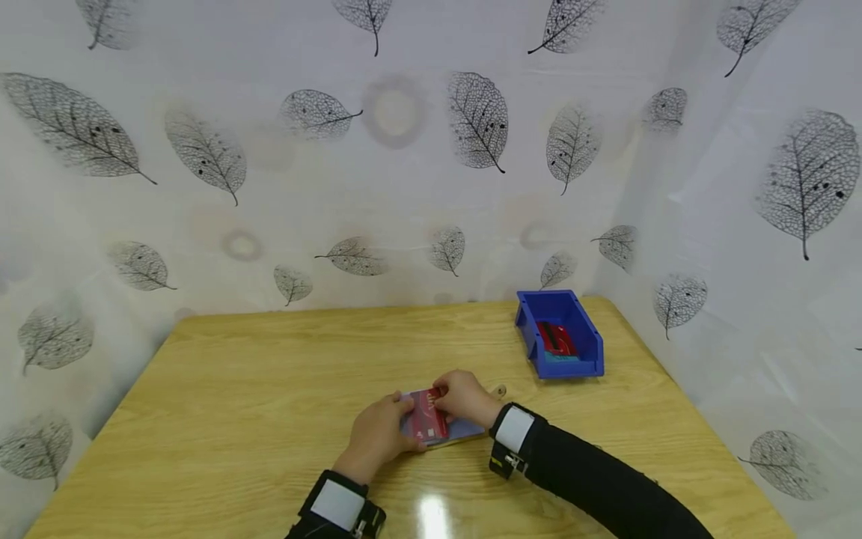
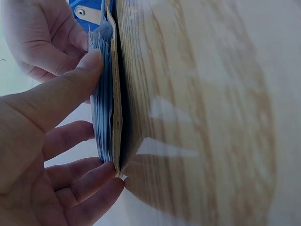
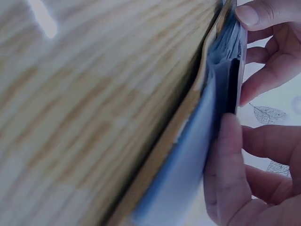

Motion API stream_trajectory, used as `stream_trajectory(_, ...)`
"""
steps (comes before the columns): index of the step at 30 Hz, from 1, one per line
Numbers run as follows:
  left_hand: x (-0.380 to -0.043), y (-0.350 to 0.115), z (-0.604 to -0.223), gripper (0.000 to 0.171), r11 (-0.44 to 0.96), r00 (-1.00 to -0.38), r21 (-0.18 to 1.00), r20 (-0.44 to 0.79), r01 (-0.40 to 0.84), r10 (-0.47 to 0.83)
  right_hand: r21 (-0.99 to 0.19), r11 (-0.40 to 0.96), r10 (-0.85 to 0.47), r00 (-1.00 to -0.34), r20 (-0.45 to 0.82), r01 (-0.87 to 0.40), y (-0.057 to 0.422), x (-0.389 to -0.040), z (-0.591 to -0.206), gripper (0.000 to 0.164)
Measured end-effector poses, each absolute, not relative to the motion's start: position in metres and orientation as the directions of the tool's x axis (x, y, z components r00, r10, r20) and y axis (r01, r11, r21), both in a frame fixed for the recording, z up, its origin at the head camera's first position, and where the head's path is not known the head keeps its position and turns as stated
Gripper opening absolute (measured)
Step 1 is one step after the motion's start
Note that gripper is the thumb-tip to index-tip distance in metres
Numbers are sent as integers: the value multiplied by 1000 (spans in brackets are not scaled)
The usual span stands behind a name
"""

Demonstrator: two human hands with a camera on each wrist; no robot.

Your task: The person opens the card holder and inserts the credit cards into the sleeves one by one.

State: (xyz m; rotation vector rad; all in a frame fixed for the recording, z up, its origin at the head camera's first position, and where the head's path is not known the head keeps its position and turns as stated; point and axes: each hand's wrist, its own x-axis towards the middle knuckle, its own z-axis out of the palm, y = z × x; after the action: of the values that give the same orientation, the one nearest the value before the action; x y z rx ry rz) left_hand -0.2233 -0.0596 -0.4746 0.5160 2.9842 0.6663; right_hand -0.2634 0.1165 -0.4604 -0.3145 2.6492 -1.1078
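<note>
A card holder (image 1: 465, 429) with a tan cover and clear sleeves lies opened out on the table. In the left wrist view its stacked sleeves (image 2: 104, 108) show edge-on above the cover. My left hand (image 1: 378, 428) grips its left side, thumb on top and fingertips at the edge. A red card (image 1: 426, 419) lies on the left-hand sleeves. My right hand (image 1: 466, 397) pinches the card's right edge; how far the card sits inside a sleeve cannot be told. The right wrist view shows the right fingers (image 3: 229, 146) against the lifted sleeve's edge.
At the back right of the wooden table (image 1: 283, 374) stands a blue bin (image 1: 591, 344). A red card with a dark stripe (image 1: 556, 338) lies in it, over something teal. A leaf-print curtain (image 1: 404, 187) hangs behind the table and along its sides.
</note>
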Motion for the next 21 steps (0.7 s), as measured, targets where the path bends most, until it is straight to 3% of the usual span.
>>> stream_trajectory(6, -223, -62, -471, 68, 852, -946, 423, 43, 309, 322, -610, 771, -329, -935, -130, -186, 107, -265, -457, 36)
stream_trajectory(12, -223, -61, -472, 68, 851, -948, 430, 40, 301, 315, -558, 791, -366, -925, -101, -251, 109, -267, -458, 15)
stream_trajectory(17, -223, -61, -474, 70, 850, -948, 431, 49, 303, 313, -580, 784, -348, -930, -118, -220, 117, -262, -451, 31)
stream_trajectory(21, -222, -61, -476, 70, 846, -944, 425, 73, 322, 323, -692, 713, -325, -928, -181, -115, 120, -255, -444, 44)
